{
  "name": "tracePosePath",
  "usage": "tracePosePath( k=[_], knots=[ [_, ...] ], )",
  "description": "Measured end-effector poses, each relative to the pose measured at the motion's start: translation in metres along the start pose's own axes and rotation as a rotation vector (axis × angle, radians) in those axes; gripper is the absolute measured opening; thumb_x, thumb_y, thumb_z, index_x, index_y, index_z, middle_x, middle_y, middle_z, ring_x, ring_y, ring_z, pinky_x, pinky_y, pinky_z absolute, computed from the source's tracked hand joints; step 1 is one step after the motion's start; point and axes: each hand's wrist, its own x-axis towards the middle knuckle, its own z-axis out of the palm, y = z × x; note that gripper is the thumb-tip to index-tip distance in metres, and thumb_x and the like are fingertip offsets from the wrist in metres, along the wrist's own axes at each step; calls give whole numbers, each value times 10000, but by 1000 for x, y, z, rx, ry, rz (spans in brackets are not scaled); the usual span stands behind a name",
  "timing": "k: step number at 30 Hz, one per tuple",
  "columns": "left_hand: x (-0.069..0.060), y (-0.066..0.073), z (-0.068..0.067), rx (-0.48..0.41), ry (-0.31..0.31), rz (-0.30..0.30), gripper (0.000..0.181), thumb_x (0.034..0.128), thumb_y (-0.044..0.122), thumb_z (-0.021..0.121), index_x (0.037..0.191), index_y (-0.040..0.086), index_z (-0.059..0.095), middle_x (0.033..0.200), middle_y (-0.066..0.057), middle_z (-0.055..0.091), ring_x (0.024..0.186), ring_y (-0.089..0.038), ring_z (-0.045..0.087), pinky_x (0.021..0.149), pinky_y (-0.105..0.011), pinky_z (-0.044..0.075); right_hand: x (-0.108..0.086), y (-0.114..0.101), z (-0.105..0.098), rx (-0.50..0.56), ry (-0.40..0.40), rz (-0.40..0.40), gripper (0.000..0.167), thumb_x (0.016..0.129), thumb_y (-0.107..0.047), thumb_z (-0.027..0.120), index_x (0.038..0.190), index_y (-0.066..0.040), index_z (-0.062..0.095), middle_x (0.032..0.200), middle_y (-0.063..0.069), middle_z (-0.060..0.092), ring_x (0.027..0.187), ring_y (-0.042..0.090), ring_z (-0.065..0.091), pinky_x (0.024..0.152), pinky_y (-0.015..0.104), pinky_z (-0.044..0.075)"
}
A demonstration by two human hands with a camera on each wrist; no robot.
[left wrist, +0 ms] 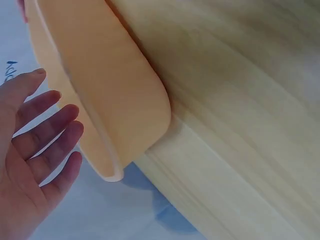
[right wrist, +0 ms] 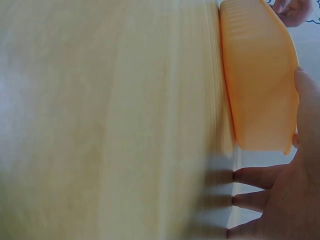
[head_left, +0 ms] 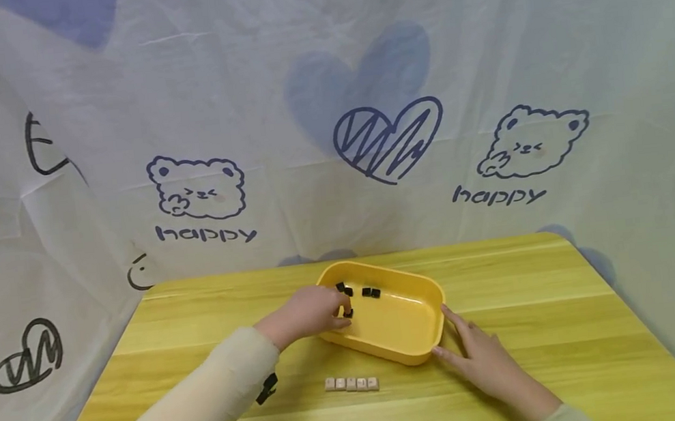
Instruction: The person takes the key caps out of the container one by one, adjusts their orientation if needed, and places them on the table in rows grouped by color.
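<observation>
My left hand [head_left: 320, 308] reaches over the near-left rim of a yellow plastic tray [head_left: 414, 348]. Its fingers are loosely bent, and a black keycap [head_left: 348, 313] shows by the fingertips inside the tray. In the left wrist view nothing is visible between that hand's spread fingers. More black keycaps [head_left: 371, 293] lie toward the back of the tray, in small groups. At the tray's right end, my right hand [head_left: 483, 360] touches the rim with thumb and index finger; its other fingers extend toward the table in the right wrist view.
A row of several white keycaps [head_left: 351, 384] lies in front of the tray on the wood-grain table [head_left: 504, 268]. A small black object [head_left: 267, 389], of unclear kind, shows beside my left sleeve. A white printed cloth [head_left: 286, 195] hangs behind the table and at both sides.
</observation>
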Motion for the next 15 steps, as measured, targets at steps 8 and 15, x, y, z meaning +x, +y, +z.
tracePosePath(
  k=[8, 15],
  knots=[
    [20, -10, 11, 72, -27, 44, 196, 891, 288, 726, 1011, 134, 722, 890, 0, 673, 753, -119, 594, 664, -308, 513, -2, 0, -1, 7, -11, 15, 817, 938, -595, 511, 1567, -197, 175, 1490, 243, 356, 1324, 494, 351, 986, 769, 137],
    [33, -16, 20, 79, -59, 43, 184, 868, 238, 749, 1005, 120, 713, 900, -3, 648, 747, -140, 565, 686, -326, 504, -2, -1, -3, 18, -21, 30, 815, 935, -589, 523, 1568, -212, 174, 1498, 241, 343, 1335, 490, 336, 994, 762, 133]
  ],
)
